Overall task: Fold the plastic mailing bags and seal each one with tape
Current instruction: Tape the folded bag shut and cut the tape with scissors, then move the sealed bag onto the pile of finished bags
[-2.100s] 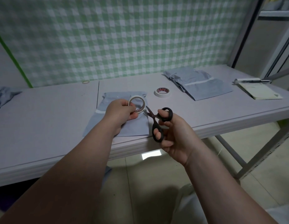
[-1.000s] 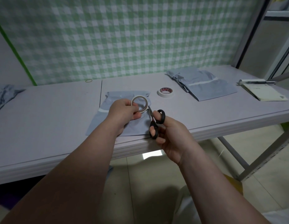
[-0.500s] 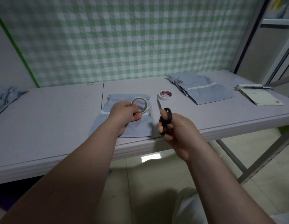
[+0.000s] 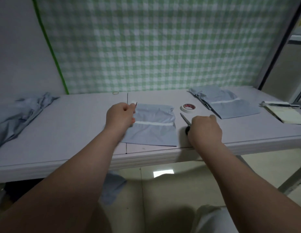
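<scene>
1. Since half a second ago the hands have parted and dropped to the table. The left hand now grips the tape roll, only its white edge showing, at the folded mailing bag's far-left corner.
2. The bag lies flat near the table's front edge.
3. The right hand clutches the scissors just right of it, with the blades pointing away.
4. Beyond sit a second tape roll and a stack of bags.

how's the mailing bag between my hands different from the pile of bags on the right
The mailing bag looks single; the pile of bags shows several layered edges. The mailing bag lies roughly square to the front edge of the table, while the pile of bags sits turned at an angle, farther back. Both are pale blue-grey, flat, with a white strip across.
</scene>
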### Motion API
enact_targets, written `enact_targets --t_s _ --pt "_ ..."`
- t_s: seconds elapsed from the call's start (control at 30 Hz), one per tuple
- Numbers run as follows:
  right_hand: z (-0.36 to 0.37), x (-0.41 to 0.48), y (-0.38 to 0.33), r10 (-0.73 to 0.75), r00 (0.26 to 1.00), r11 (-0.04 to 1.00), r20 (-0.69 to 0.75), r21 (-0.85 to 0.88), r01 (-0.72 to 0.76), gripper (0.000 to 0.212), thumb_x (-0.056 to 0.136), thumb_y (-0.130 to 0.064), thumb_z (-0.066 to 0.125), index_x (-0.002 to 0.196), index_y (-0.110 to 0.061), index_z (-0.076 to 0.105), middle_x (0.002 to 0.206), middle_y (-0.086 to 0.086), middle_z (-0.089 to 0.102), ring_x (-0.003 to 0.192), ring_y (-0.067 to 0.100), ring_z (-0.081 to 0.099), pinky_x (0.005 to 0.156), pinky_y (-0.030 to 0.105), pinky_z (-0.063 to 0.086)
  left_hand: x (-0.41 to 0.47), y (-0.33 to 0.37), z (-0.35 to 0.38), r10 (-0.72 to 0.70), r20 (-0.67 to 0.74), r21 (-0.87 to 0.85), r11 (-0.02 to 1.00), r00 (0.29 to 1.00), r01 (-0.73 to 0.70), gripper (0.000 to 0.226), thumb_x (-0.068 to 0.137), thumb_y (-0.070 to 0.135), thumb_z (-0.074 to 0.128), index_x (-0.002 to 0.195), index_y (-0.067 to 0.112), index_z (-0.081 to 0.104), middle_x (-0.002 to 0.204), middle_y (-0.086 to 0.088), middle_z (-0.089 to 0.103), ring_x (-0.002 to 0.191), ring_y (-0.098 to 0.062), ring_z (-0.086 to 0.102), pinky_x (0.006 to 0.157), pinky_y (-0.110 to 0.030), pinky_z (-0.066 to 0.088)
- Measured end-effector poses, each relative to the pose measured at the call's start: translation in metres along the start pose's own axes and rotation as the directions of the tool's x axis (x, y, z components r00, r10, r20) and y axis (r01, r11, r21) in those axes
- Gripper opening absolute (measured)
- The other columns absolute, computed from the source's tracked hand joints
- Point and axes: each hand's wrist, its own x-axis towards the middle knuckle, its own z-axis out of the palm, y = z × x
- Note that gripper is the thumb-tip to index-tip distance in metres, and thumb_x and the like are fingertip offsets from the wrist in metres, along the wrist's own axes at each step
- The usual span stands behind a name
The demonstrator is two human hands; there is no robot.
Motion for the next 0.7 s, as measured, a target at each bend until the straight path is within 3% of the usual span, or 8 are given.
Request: enact_targets --t_s 0.07,0.17,0.27,0.37,0.47,0.57,0.63,0.7 --pt "-0.001 -0.001 -0.006 -0.06 0.997 0.992 -0.039 -0.111 0.055 0.023 0.09 -0.008 0.044 0.104 -0.009 0.062 0.107 0.009 0.062 0.114 0.028 0.044 0.075 0.031 0.034 0.002 -0.008 -0.013 0.111 -0.03 0.246 0.964 0.993 -0.1 0.032 0.094 0.026 0.051 0.075 0.004 0.066 0.073 -0.012 0.065 0.069 -0.026 0.06 0.064 -0.031 0.044" --pt "-0.003 -0.004 -0.022 -0.151 0.982 0.987 -0.116 -0.078 0.143 0.024 0.088 -0.011 0.046 0.103 -0.008 0.065 0.114 0.012 0.061 0.109 0.032 0.047 0.077 0.033 0.034 0.008 -0.025 -0.03 0.182 -0.033 0.481 0.865 0.983 -0.144 0.026 0.091 0.023 0.052 0.084 0.007 0.071 0.089 -0.011 0.065 0.084 -0.028 0.059 0.066 -0.03 0.039" --pt "0.004 -0.007 -0.043 -0.265 0.949 0.962 -0.172 0.02 0.272 0.022 0.087 -0.012 0.048 0.099 -0.007 0.066 0.109 0.013 0.063 0.102 0.033 0.053 0.072 0.034 0.033 0.013 -0.041 -0.041 0.156 0.008 0.643 0.756 0.988 -0.125 0.026 0.093 0.023 0.051 0.103 0.014 0.073 0.114 -0.009 0.061 0.102 -0.029 0.058 0.075 -0.032 0.044" --pt "0.014 -0.011 -0.063 -0.378 0.91 0.91 -0.169 0.111 0.399 0.022 0.089 -0.015 0.047 0.095 -0.004 0.066 0.099 0.014 0.065 0.092 0.034 0.057 0.073 0.036 0.038 0.013 -0.048 -0.048 0.063 0.028 0.734 0.677 0.998 -0.063 0.026 0.093 0.017 0.049 0.109 0.016 0.07 0.119 -0.008 0.059 0.108 -0.028 0.055 0.076 -0.03 0.041" --pt "0.024 -0.015 -0.076 -0.459 0.882 0.865 -0.108 0.17 0.471 0.022 0.093 -0.02 0.042 0.088 -0.006 0.058 0.096 0.011 0.062 0.093 0.033 0.056 0.081 0.038 0.037 0.007 -0.048 -0.049 0.041 0.021 0.812 0.583 0.999 -0.041 0.03 0.09 0.01 0.047 0.113 0.016 0.065 0.119 -0.007 0.057 0.114 -0.027 0.048 0.083 -0.033 0.041" --pt "0.031 -0.015 -0.082 -0.472 0.879 0.878 0.076 0.138 0.459 0.029 0.098 -0.027 0.033 0.112 -0.009 0.052 0.12 0.007 0.053 0.116 0.028 0.045 0.103 0.043 0.026 -0.001 -0.035 -0.038 0.218 0.048 0.836 0.525 0.975 -0.159 0.029 0.088 0.01 0.048 0.113 0.015 0.061 0.117 -0.007 0.056 0.112 -0.029 0.046 0.085 -0.035 0.036" --pt "0.034 -0.013 -0.084 -0.475 0.871 0.877 0.123 0.144 0.458 0.037 0.099 -0.032 0.03 0.123 -0.009 0.046 0.13 0.007 0.046 0.124 0.026 0.038 0.109 0.046 0.02 -0.004 -0.025 -0.023 0.329 0.206 0.75 0.551 0.922 -0.364 0.028 0.093 0.017 0.044 0.116 0.019 0.06 0.122 -0.005 0.058 0.114 -0.027 0.05 0.092 -0.036 0.036" --pt "0.037 -0.012 -0.083 -0.495 0.85 0.868 0.179 0.142 0.476 0.048 0.1 -0.035 0.026 0.139 -0.009 0.036 0.145 0.008 0.036 0.135 0.026 0.028 0.113 0.049 0.012 -0.012 -0.018 -0.004 0.339 0.427 0.554 0.634 0.838 -0.539 0.033 0.1 0.026 0.033 0.124 0.023 0.056 0.132 0.002 0.056 0.124 -0.02 0.047 0.106 -0.038 0.025"
